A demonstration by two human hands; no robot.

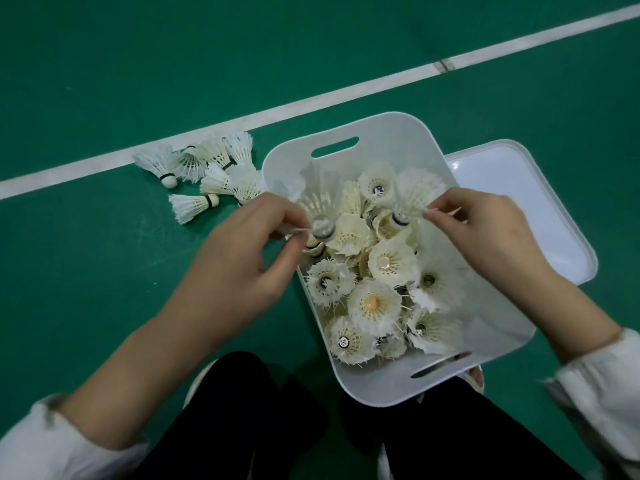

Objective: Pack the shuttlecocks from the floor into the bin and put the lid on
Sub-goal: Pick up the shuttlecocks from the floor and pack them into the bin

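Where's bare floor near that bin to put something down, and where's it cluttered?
Free: the green floor left of the bin, nearer than the loose shuttlecocks, and beyond the white line. Crowded: the bin is full, the left hand and right hand each pinch a shuttlecock above it, and the lid lies at its right.

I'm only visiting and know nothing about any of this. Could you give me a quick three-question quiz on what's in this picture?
1. True or false: the lid sits on the bin.
2. Where do the unpacked shuttlecocks lie? A) on the floor left of the bin, by the white line; B) on the lid; C) in the person's lap.
3. Fill in: the left hand and the right hand each pinch one ____ above the bin.

Key: 1 false, the lid lies on the floor to the right of the bin. 2 A. 3 shuttlecock.
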